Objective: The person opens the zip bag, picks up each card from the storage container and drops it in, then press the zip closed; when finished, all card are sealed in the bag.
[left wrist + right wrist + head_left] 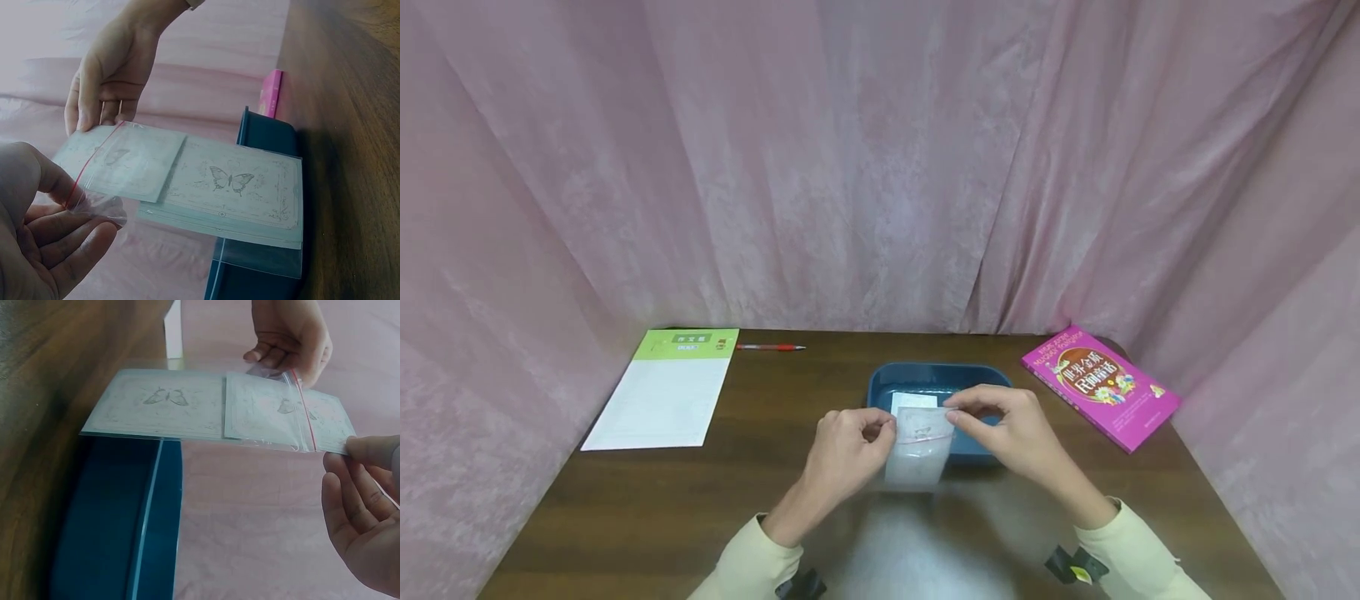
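Between the two hands hangs a clear zip bag [917, 468] with a red seal line, holding several pale cards printed with a butterfly [230, 180]. One card [328, 415] sticks out past the red line at the bag's mouth. My left hand [850, 442] pinches the bag's plastic at one end of the seal. The thumb and fingertips of my right hand [1011, 425] pinch the corner of the protruding card. Under and behind the bag stands a dark blue tray [936, 372], and a white piece [913, 400] shows over it just above the bag.
A writing pad with a green header [670, 400] lies at the left of the brown table [647, 517]. Beside its top is a red pen [771, 347]. A pink book [1101, 387] lies at the right. Pink curtains [850, 167] enclose the back and sides.
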### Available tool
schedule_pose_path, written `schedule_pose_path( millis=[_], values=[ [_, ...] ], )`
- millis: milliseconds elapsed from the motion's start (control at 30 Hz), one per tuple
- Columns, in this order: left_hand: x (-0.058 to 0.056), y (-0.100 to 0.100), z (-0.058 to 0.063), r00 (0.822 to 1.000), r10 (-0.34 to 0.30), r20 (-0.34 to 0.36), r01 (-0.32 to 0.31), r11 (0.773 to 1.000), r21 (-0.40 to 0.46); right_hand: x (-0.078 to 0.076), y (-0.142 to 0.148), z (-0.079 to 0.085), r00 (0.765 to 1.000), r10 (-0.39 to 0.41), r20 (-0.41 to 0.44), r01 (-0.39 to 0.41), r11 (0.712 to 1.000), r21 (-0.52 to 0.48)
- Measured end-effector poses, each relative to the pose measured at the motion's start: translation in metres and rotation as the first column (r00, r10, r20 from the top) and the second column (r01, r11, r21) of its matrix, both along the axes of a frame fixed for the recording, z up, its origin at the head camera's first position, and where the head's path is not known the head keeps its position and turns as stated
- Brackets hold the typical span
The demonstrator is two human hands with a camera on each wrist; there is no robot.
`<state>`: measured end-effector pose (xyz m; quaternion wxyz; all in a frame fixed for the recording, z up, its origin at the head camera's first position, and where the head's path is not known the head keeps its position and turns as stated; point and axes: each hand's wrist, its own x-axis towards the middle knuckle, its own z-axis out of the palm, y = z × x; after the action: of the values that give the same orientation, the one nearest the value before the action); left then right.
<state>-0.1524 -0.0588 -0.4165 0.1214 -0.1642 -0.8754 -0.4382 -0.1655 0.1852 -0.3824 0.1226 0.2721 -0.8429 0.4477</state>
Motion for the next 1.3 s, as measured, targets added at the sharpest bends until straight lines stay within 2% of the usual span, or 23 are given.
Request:
schedule_pose_path(
  millis=[267, 533, 933, 1100, 1300],
  values=[
    [0.002, -0.001, 0.001, 0.999, -0.011, 0.030, 0.011, 1.000, -0.002, 0.000, -0.001, -0.006, 1.000, 0.016, 0.003, -0.016, 1.000, 0.011],
    [0.002, 0.000, 0.001, 0.999, -0.015, 0.033, 0.015, 1.000, -0.001, 0.002, -0.001, -0.010, 0.999, 0.024, -0.037, -0.023, 0.999, 0.034],
    [0.001, -0.001, 0.003, 0.999, -0.024, 0.026, 0.024, 1.000, 0.013, 0.003, 0.000, -0.007, 0.999, 0.029, -0.038, -0.028, 0.999, 0.031],
    [0.001, -0.001, 0.002, 1.000, -0.023, 0.013, 0.023, 1.000, 0.014, -0.003, 0.002, -0.007, 0.999, 0.022, -0.023, -0.022, 1.000, 0.015],
    [0.001, -0.001, 0.002, 0.999, -0.021, 0.024, 0.021, 1.000, 0.009, -0.022, 0.004, -0.011, 1.000, 0.003, 0.018, -0.004, 0.999, 0.049]
  ],
)
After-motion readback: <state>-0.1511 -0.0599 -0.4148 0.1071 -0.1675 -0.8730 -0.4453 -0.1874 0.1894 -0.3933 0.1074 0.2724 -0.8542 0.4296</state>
